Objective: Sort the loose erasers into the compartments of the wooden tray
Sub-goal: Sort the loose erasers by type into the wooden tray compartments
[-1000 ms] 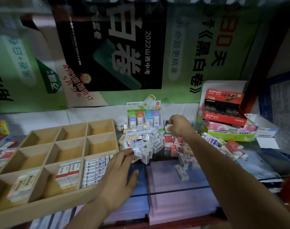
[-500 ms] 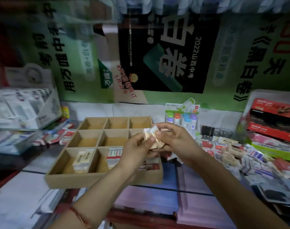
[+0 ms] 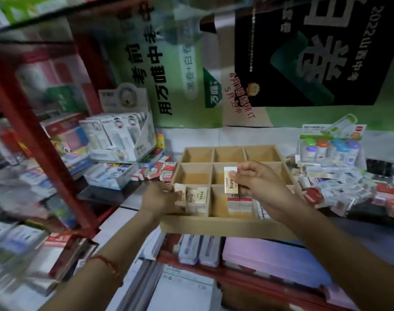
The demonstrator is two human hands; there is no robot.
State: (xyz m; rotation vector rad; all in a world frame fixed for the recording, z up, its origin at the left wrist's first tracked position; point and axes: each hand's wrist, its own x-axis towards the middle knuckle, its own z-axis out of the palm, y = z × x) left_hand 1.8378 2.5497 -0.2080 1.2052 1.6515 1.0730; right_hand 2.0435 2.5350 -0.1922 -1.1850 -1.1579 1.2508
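Note:
The wooden tray (image 3: 227, 226) with nine compartments sits in front of me. My right hand (image 3: 257, 184) pinches a cream eraser (image 3: 230, 181) upright over the tray's middle. My left hand (image 3: 159, 198) holds a cream eraser (image 3: 179, 191) at the near-left compartment, against other cream erasers (image 3: 198, 198) standing there. Red-and-white erasers (image 3: 239, 203) fill part of the near-middle compartment. A pile of loose erasers (image 3: 339, 187) lies right of the tray.
A box of correction tapes (image 3: 330, 149) stands behind the pile at the right. A white display box (image 3: 122, 135) and red-and-white packs (image 3: 157, 170) sit left of the tray, beside a red shelf post (image 3: 34, 135). Pink packets (image 3: 270, 259) lie under the glass.
My hands have split apart: the left has gone down to the near-left compartment with one eraser, the right stays over the tray with another. The view has swung left.

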